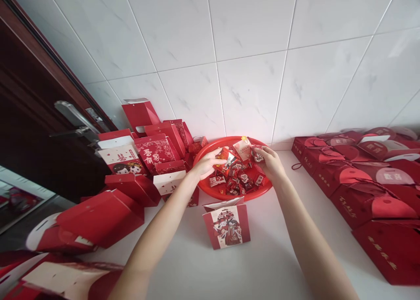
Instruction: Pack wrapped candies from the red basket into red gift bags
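A round red plastic basket (202,187) stands against the tiled wall with several wrapped candies (234,181) in it. Over its left part, my left hand (210,163) is closed on a red candy packet (227,159). At the basket's right side my right hand (269,160) pinches a small red-wrapped candy (257,155). Between the hands a pale pink packet (243,148) leans up inside the basket. In front of the basket an upright red paper gift box (227,226), printed with a couple, stands with its top open.
Several red paper gift boxes (154,153) crowd the left side, some with open tops. Rows of dark red boxes (341,199) with rounded handles line the right. A dark door with a metal handle (74,116) is at far left. All stand on a white tabletop (262,252).
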Demonstrator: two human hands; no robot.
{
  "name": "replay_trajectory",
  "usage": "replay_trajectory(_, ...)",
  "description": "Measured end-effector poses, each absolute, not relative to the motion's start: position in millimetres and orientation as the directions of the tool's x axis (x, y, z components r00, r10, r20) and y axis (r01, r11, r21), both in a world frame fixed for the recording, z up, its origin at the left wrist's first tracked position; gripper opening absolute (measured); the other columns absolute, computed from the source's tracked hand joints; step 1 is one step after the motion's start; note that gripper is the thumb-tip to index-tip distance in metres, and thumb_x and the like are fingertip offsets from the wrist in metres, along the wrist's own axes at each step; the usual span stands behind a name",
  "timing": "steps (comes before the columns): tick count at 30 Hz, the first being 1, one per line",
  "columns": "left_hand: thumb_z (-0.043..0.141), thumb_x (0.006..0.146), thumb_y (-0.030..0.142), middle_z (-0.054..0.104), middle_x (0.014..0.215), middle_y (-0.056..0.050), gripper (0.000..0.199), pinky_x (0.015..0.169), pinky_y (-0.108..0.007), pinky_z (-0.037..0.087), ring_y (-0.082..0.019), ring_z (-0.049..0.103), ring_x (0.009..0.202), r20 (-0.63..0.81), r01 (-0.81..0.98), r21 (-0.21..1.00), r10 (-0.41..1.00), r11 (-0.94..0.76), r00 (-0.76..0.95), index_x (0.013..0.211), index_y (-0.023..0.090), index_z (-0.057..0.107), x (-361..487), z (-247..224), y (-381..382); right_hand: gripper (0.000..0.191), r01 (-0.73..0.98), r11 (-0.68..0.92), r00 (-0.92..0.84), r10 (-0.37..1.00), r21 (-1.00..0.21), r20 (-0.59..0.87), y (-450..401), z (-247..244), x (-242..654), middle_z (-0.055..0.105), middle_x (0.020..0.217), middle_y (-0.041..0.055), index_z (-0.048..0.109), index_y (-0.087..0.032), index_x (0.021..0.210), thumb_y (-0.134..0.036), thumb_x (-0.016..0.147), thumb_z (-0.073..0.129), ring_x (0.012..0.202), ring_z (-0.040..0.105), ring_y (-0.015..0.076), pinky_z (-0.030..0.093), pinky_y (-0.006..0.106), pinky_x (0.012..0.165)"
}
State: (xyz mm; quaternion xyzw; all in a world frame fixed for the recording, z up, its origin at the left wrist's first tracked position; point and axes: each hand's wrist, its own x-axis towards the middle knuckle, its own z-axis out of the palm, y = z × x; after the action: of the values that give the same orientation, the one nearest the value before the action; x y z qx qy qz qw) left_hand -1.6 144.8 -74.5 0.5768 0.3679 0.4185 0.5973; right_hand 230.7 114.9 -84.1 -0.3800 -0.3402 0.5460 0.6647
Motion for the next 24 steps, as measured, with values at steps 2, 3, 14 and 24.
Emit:
replay_trajectory(2,0.087,0.060,0.014,0.068,0.130,-0.010,0.064,0.102,-0.042,0.052,-0.028,0.064,0.119,0.008,-0.042,0.999,0.938,0.007,0.346,0.121,0.023,0.070,-0.6,-72.1,141.5,0.030,-0.460,0.117,0.170,0.985,-0.880,0.042,114.6,-84.4,230.5,0.073,0.082,0.0032,0.076,-0.021,0.076,-0.039,0.055,0.087,0.076,0.064,0.0198,0.049,0.029,0.059)
replay_trajectory(3,0.088,0.057,0.013,0.069,0.128,-0.009,0.066,0.099,-0.040,0.053,-0.027,0.064,0.118,0.003,-0.031,0.999,0.950,0.007,0.314,0.120,0.023,0.069,0.3,-70.6,139.8,0.030,-0.456,0.119,0.170,0.985,-0.882,0.045,114.6,-84.6,230.5,0.073,0.081,0.0032,0.076,-0.021,0.077,-0.040,0.056,0.087,0.077,0.064,0.0201,0.049,0.030,0.060)
replay_trajectory(14,0.080,0.064,0.028,0.080,0.104,-0.007,0.023,0.104,-0.040,0.048,-0.028,0.070,0.109,0.160,0.144,0.974,0.980,-0.177,0.122,0.085,0.019,0.081,1.7,-61.5,139.3,0.030,-0.437,0.115,0.157,0.986,-0.892,0.050,114.5,-83.5,231.7,0.073,0.084,0.0042,0.077,-0.021,0.078,-0.040,0.057,0.086,0.078,0.063,0.0210,0.049,0.031,0.061)
replay_trajectory(24,0.073,0.067,0.018,0.081,0.101,-0.006,0.021,0.110,-0.044,0.046,-0.030,0.071,0.112,0.150,0.277,0.945,0.983,-0.174,0.106,0.084,0.022,0.084,-0.5,-61.6,135.4,0.028,-0.444,0.099,0.135,0.990,-0.890,0.042,114.1,-82.1,232.6,0.074,0.085,0.0044,0.078,-0.020,0.078,-0.038,0.058,0.086,0.085,0.066,0.0228,0.052,0.031,0.063)
